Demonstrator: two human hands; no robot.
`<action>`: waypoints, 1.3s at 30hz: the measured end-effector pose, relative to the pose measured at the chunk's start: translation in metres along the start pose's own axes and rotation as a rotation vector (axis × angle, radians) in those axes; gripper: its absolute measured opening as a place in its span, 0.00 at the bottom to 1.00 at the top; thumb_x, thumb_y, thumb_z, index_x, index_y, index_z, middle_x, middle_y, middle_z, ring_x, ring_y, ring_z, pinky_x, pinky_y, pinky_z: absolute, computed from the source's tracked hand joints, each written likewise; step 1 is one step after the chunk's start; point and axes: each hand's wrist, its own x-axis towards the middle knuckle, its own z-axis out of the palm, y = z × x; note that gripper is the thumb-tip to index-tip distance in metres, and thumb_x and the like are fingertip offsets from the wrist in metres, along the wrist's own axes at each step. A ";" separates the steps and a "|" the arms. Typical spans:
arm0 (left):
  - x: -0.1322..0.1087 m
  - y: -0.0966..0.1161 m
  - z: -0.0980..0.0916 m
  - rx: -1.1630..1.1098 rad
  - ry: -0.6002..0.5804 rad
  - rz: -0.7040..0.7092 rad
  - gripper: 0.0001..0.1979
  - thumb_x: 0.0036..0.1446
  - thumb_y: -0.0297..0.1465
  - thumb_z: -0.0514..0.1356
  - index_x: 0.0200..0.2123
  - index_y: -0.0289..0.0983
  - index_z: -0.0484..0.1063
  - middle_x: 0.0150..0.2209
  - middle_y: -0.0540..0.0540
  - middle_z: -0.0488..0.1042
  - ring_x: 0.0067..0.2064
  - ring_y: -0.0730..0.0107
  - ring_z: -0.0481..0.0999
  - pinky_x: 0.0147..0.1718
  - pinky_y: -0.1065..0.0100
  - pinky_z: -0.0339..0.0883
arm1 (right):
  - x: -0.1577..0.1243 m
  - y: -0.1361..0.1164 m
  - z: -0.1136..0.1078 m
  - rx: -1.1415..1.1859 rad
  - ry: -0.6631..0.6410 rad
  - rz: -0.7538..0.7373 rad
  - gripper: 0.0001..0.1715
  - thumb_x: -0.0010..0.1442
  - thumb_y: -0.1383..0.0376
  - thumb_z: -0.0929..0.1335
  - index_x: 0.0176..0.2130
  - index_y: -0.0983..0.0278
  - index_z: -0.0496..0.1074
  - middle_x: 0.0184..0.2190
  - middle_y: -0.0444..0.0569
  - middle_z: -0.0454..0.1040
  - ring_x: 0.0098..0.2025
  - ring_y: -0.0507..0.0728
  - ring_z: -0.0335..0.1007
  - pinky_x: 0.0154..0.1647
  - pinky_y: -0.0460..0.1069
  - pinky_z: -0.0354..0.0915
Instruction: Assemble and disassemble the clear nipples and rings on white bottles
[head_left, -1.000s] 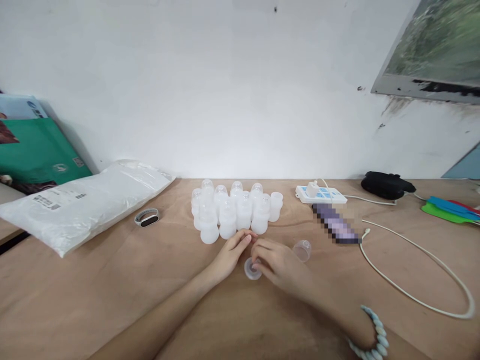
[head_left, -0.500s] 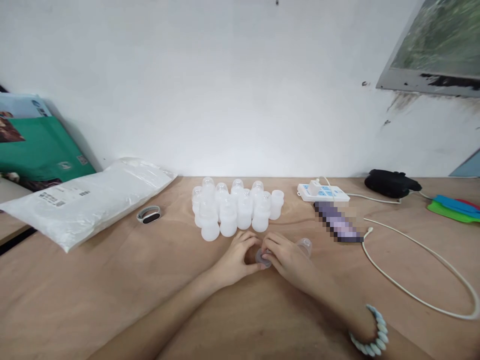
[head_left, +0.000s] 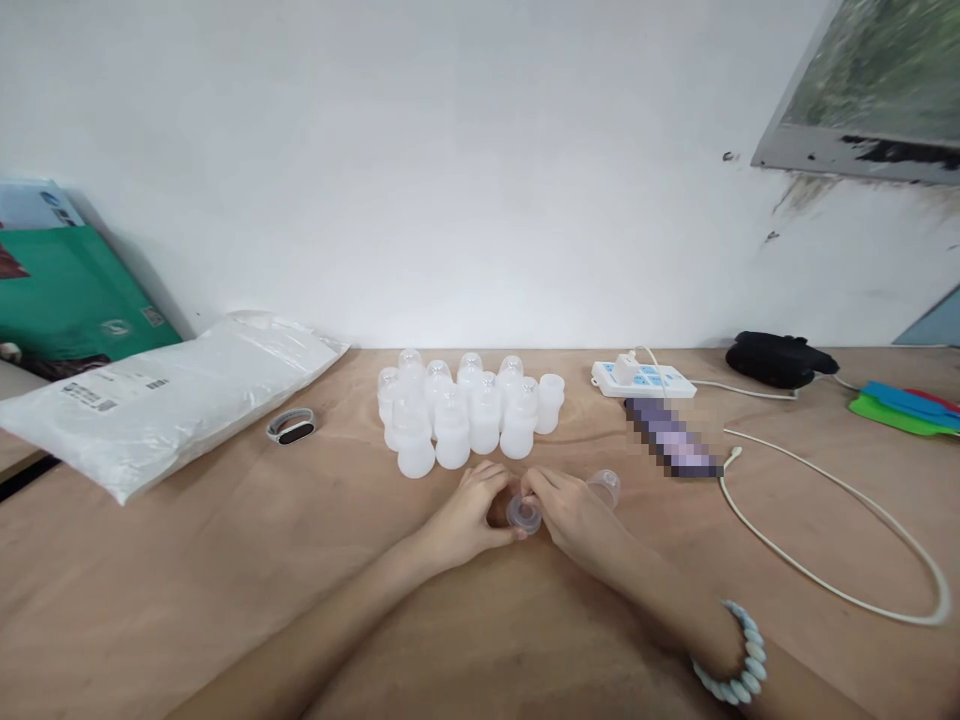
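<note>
Taking the wall as twelve o'clock, a small round ring (head_left: 523, 519) was on the brown table (head_left: 112, 600) between the two hands. It was translucent and whitish, with a pale rim circling a slightly darker, sunken middle; finer detail was too small to make out. The left hand (head_left: 469, 517) curved around its nine o'clock side, fingers and thumb apart, the thumb's tip at the rim's six o'clock. The right hand (head_left: 574, 510) came from three o'clock, fingertips bunched at the rim near twelve. Whether either hand was clamped on the ring, I cannot tell. From the ring, a clear dome cap (head_left: 610, 484) lay between two and three o'clock, partly behind the right hand; a cluster of milky bottles (head_left: 452, 446), most with clear domes, stood near eleven.
</note>
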 end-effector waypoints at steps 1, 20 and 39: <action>0.000 0.000 0.000 0.000 -0.001 0.000 0.13 0.48 0.28 0.70 0.35 0.38 0.70 0.39 0.46 0.72 0.44 0.55 0.68 0.46 0.58 0.63 | 0.000 0.000 -0.001 0.003 0.002 0.004 0.11 0.61 0.77 0.62 0.31 0.63 0.62 0.27 0.44 0.68 0.27 0.53 0.63 0.28 0.47 0.58; 0.000 -0.002 -0.001 -0.040 0.010 -0.010 0.16 0.49 0.31 0.71 0.40 0.38 0.72 0.40 0.46 0.73 0.45 0.55 0.70 0.47 0.58 0.63 | -0.001 -0.008 -0.014 0.073 0.083 0.041 0.13 0.60 0.79 0.58 0.33 0.62 0.61 0.30 0.46 0.68 0.28 0.54 0.64 0.29 0.47 0.60; 0.000 -0.004 0.003 -0.034 0.028 -0.029 0.19 0.48 0.32 0.72 0.38 0.39 0.67 0.40 0.47 0.72 0.46 0.54 0.69 0.46 0.58 0.63 | 0.007 -0.014 -0.027 0.082 -0.164 0.162 0.08 0.59 0.69 0.70 0.36 0.62 0.65 0.36 0.46 0.72 0.36 0.58 0.70 0.34 0.50 0.64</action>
